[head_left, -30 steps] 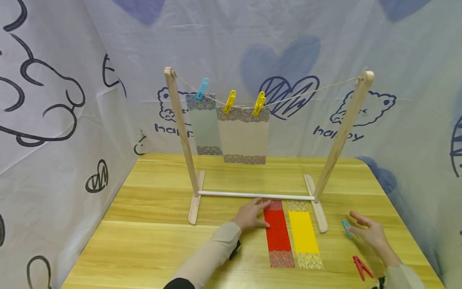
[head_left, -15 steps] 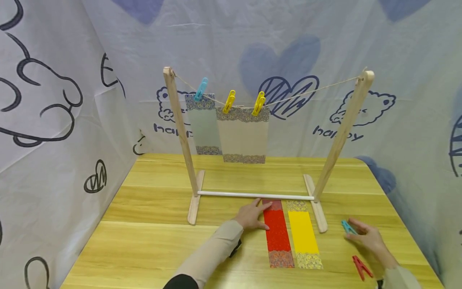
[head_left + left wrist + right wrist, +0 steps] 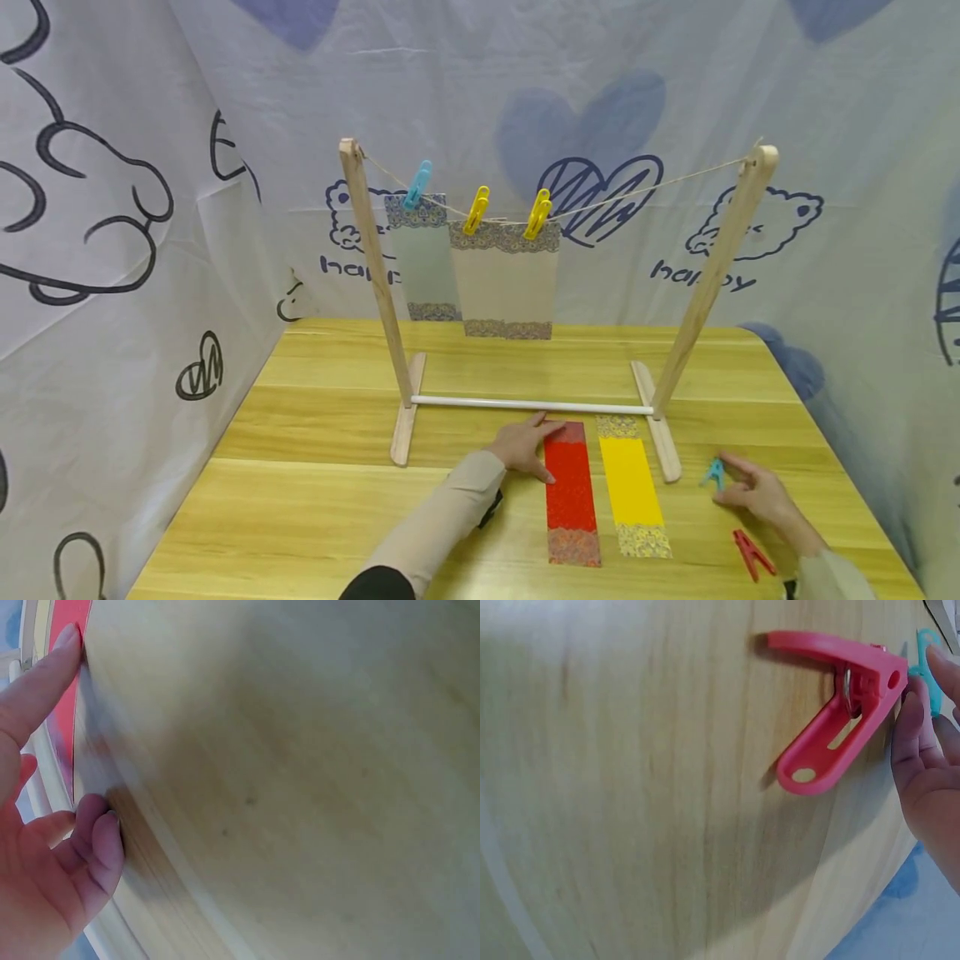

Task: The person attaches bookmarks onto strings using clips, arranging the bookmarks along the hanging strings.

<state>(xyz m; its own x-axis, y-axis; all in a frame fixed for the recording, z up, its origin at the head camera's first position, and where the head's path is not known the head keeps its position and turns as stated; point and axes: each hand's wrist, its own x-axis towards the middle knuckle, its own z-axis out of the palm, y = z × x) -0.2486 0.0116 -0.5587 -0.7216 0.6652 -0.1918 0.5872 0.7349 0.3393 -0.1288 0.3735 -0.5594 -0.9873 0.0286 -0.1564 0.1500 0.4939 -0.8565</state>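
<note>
My left hand (image 3: 520,448) rests at the left side of a red patterned strip (image 3: 570,492) on the table. Its thumb and index finger touch the strip's left edge and top; in the left wrist view the other fingers curl over the wood. Beside the red strip lies a yellow strip (image 3: 632,483) with patterned ends. On the right, my right hand (image 3: 759,493) holds a light blue clothespin (image 3: 714,473) between thumb and index finger. A red clothespin (image 3: 847,697) lies on the table just nearer than that hand.
A wooden stand with two posts (image 3: 708,283) and a white crossbar (image 3: 525,404) stands behind the strips. From its string (image 3: 645,190) hang a grey-green strip (image 3: 426,267) and cream strips (image 3: 506,287), held by blue (image 3: 417,185) and yellow clothespins (image 3: 538,214). Patterned fabric surrounds the table.
The red strip has shifted slightly left and toward me under my left hand. My right hand has closed in on the blue clothespin and turned it. The yellow strip and red clothespin stay put.
</note>
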